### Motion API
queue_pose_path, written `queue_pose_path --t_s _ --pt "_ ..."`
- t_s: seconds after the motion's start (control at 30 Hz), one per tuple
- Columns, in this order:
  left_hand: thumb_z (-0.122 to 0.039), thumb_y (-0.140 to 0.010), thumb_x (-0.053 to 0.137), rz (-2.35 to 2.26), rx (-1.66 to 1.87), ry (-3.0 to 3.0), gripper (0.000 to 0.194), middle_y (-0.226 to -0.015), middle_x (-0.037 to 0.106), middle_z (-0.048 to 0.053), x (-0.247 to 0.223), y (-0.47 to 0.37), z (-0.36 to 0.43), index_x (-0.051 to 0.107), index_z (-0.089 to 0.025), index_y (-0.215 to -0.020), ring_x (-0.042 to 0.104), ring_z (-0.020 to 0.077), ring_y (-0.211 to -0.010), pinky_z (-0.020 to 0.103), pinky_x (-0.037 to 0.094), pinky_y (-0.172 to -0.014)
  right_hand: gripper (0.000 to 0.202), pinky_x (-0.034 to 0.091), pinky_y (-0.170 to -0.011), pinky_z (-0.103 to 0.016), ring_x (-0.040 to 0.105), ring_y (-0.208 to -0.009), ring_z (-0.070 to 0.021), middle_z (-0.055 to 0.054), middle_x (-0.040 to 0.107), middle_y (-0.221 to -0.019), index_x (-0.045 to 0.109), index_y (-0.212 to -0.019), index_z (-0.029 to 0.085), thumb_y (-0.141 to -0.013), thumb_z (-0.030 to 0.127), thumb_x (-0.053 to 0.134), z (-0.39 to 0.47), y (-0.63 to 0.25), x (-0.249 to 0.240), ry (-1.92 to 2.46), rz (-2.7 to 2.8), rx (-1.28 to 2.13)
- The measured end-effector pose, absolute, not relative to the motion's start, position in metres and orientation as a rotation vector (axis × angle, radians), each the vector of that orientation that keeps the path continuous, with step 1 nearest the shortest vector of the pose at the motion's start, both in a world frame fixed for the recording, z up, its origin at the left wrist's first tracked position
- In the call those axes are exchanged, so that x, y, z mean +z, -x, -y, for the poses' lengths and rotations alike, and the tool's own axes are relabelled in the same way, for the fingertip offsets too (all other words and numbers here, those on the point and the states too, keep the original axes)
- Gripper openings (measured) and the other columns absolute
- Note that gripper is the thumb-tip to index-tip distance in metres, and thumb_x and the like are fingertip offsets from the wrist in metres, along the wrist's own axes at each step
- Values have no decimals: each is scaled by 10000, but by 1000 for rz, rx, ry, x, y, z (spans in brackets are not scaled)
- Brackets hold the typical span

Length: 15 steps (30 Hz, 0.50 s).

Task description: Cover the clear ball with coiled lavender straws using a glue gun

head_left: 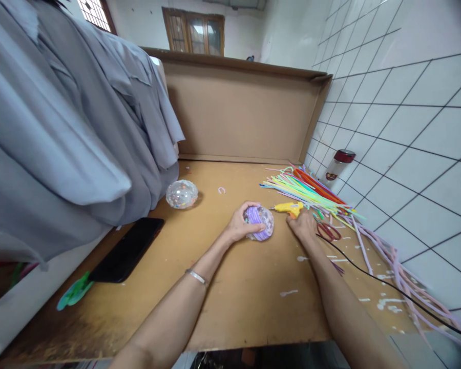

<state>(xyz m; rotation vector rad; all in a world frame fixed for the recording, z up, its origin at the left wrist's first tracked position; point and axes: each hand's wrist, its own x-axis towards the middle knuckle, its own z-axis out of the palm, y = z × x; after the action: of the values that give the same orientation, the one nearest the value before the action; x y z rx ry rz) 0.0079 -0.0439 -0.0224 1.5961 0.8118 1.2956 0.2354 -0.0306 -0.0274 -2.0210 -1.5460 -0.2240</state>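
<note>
Beyond the front edge of the table (246, 307), the left hand (238, 224) grips one purple-banded round piece (258, 216) mid-table; the right hand (302, 225) grips one yellow glue gun (286, 207). Farther left, with room between, sits one clear round piece (182, 194); one cardboard panel (246, 113) bounds the back.

Holding a purple-banded ball (262, 217) in the left grip (238, 224) (wearing a silver bangle (196, 277) on that forearm) and, in the right grip (302, 224), a yellow glue gun (287, 207) pointing toward it. Reaching over a desk (253, 292) bearing a clear ball (182, 194) and bright strips (305, 188) near the tiled wall (395, 120).
</note>
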Motion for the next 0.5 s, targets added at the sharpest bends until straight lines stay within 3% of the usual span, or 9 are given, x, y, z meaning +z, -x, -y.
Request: queue_pose_path --t_s 0.13,0.3,0.5 --pt "-314 -508 839 -808 1281 -1644 659 -1190 598 90 -19 -9 47 560 -178 -1089 570 234 -1093 346 433 -970 305 391 -760 -468 557 -914 -368 -233 592 -905 580 -886 91 -718 344 606 39 -229 -20 1946 1641 -423" --pt "-319 -511 831 -824 1276 -1666 645 -1178 602 89 -15 -10 50 562 -177 -1080 572 236 -1084 351 435 -961 218 411 -795 -379 550 -883 -235 -106 618 -904 588 -1013 170 -885 243 428 57 -203 12 1252 1785 -427" --pt "-326 -537 811 -830 1261 -1719 613 -1114 628 58 -12 -9 52 566 -186 -1081 581 228 -1054 346 432 -962 262 412 -759 -359 550 -846 -211 -75 623 -894 627 -1101 231 -895 212 466 74 -175 23 935 1967 -371"
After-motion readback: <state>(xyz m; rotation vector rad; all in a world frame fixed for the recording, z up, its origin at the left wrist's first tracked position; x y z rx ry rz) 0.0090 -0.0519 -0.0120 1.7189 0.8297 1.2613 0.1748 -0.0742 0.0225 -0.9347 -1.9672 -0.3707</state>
